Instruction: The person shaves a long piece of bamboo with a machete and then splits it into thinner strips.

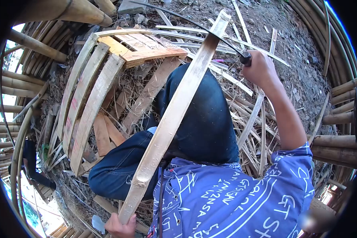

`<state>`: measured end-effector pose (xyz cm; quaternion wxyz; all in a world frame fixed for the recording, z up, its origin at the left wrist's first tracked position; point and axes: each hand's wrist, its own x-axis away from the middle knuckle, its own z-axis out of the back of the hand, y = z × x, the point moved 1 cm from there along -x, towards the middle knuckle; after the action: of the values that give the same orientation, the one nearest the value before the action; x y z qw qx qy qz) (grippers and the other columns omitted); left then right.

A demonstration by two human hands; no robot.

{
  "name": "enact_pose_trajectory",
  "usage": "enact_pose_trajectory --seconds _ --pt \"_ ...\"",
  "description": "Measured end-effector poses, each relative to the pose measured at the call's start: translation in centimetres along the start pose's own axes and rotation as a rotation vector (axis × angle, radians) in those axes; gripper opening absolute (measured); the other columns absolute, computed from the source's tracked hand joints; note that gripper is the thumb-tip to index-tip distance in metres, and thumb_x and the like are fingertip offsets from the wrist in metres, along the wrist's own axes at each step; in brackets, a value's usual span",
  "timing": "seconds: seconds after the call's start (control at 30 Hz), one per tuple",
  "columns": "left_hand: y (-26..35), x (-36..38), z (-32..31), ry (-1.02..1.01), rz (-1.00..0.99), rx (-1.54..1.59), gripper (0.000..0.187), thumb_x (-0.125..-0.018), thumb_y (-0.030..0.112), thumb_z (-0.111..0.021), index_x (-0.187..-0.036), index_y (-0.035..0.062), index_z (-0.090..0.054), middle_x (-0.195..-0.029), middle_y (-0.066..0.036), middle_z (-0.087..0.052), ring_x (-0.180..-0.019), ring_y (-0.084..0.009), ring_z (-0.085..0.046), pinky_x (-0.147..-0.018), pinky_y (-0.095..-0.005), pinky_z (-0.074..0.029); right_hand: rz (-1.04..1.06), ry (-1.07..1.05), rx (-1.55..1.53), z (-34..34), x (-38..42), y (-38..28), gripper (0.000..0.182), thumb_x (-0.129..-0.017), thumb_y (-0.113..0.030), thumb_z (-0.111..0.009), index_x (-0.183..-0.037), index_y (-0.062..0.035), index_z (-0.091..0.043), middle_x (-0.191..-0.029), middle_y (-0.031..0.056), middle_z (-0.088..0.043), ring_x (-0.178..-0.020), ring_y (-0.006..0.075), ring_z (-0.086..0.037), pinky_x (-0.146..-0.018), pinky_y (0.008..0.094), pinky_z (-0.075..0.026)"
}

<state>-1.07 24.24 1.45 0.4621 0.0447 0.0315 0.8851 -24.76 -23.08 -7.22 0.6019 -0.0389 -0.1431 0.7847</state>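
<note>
Over on the left, the slatted wooden frame sits beside the bent legs, leaving the lap free. Down low, the left hand has its fingers closed round the near end of the bamboo strip, probably to anchor it; the strip slants up across the raised knee, seemingly its prop. And right: the right hand's fingers grip the knife by its handle, blade crossing the strip's far end, clear of the left.

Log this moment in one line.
left hand: grips bamboo strip near end | right hand: holds knife | blade: crosses strip's far end | strip: above leg
</note>
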Motion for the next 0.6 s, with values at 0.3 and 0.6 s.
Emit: enact_pose_trajectory --seconds 0.3,0.6 --pt "-1.8 0.1 -0.5 0.018 -0.062 -0.094 0.049 -0.077 0.048 -0.07 -0.072 0.0023 -0.053 -0.06 -0.019 -0.045 -0.053 -0.0415 -0.045 -0.048 -0.0484 -0.034 0.097 -0.095 -0.017 -0.3 1.6 -1.0 0.016 -0.072 -0.012 -0.064 -0.086 -0.0048 -0.067 -0.08 0.0186 -0.067 -0.08 0.034 -0.066 -0.077 0.0432 -0.051" --pt "-3.5 0.7 -0.3 0.007 0.005 -0.124 0.055 -0.075 0.057 -0.068 -0.078 0.003 -0.058 -0.067 -0.016 -0.052 -0.055 -0.0404 -0.05 -0.05 -0.0479 -0.038 0.022 -0.126 -0.122 0.8 0.9 -0.4 0.017 -0.073 -0.009 -0.06 -0.087 -0.0022 -0.067 -0.084 0.0191 -0.069 -0.081 0.0333 -0.067 -0.077 0.0415 -0.051"
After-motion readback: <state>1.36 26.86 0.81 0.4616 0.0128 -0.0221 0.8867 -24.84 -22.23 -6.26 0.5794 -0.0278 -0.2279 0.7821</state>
